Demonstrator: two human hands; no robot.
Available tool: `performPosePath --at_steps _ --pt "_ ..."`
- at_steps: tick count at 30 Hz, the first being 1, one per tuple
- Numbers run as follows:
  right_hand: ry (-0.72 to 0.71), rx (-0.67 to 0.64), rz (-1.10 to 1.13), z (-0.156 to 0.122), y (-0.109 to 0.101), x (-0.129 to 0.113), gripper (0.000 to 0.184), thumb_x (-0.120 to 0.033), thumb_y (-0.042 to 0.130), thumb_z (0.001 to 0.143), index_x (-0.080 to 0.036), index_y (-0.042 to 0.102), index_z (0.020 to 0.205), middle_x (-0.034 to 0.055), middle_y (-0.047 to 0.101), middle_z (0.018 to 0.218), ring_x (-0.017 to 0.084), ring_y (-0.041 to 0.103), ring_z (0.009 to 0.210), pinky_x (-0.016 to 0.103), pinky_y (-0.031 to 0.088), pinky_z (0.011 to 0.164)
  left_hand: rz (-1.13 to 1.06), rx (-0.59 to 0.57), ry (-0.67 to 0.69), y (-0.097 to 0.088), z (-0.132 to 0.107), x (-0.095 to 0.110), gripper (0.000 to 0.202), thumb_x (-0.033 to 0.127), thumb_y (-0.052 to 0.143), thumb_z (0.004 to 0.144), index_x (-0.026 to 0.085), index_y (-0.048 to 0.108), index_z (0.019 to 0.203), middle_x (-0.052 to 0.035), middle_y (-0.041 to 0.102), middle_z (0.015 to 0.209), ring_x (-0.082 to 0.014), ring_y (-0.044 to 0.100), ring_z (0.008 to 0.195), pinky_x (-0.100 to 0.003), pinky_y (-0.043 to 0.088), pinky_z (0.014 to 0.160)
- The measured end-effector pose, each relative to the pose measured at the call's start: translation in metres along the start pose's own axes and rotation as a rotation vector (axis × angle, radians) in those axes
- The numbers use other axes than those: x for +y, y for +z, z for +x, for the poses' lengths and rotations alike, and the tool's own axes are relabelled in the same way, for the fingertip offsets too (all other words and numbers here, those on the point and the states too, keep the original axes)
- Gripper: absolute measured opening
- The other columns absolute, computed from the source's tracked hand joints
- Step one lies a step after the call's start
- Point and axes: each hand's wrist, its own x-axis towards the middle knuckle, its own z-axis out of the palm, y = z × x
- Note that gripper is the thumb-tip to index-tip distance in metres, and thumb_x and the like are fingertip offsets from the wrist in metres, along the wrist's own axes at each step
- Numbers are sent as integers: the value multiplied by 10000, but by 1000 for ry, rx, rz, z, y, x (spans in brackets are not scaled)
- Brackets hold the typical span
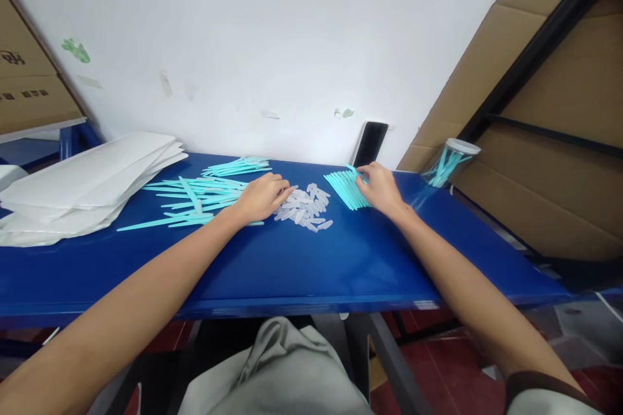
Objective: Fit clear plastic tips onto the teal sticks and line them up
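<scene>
My left hand rests on the blue table, fingers curled at the left edge of a small heap of clear plastic caps. Left of it lies a loose spread of teal plastic sticks. My right hand lies on a neat row of teal sticks, its fingertips pinched on the sticks at the row's far end. What the left fingers hold, if anything, is hidden.
A stack of white bags lies at the table's left. A black phone leans on the white wall. A clear jar with teal sticks lies at the right by cardboard boxes. More teal sticks lie near the wall.
</scene>
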Motion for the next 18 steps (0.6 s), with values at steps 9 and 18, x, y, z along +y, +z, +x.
performPosePath --at_steps 9,18 --pt "66 -87 -56 3 8 10 380 -160 503 922 -84 774 1178 160 725 1071 273 667 998 364 495 917 60 110 -157 0 4 -22 446 341 334 1048 162 730 949 -141 673 952 -301 562 940 -457 449 912" --pt "155 -209 -147 0 -9 1 270 -283 558 922 -170 786 1011 148 758 1041 300 699 953 360 478 767 165 92 -378 -2 2 -37 417 359 385 1007 166 740 1110 -180 643 1050 -368 543 1085 -493 466 914"
